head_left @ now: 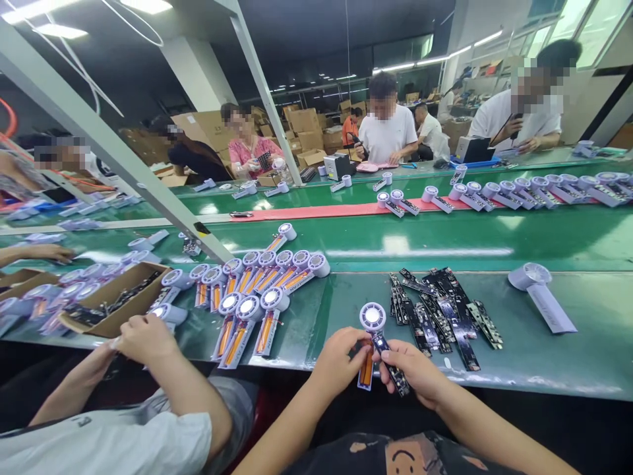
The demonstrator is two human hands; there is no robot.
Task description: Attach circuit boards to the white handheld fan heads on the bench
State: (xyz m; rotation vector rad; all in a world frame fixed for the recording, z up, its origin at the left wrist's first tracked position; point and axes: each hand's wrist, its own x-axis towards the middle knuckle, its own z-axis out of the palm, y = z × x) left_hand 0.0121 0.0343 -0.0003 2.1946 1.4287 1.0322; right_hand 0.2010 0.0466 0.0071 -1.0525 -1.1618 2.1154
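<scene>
At the front edge of the green bench, my left hand [342,359] is closed around a lavender handheld fan [372,318], its round head up and its handle lying open with an orange part inside. My right hand [411,371] pinches a narrow black circuit board [393,369], slanted beside the open handle. The board's upper end meets the fan just below the head; I cannot tell whether it is attached. Just beyond my right hand lies a loose pile of black circuit boards [442,310]. Left of my hands are several open fans [248,307] with orange parts in their handles.
A single fan [542,300] lies at the right. A co-worker's hands [143,336] work close on my left by a cardboard box [123,307] of dark parts. Beyond, a red strip [316,211] carries a row of fans. A slanted metal post [123,155] crosses the left side.
</scene>
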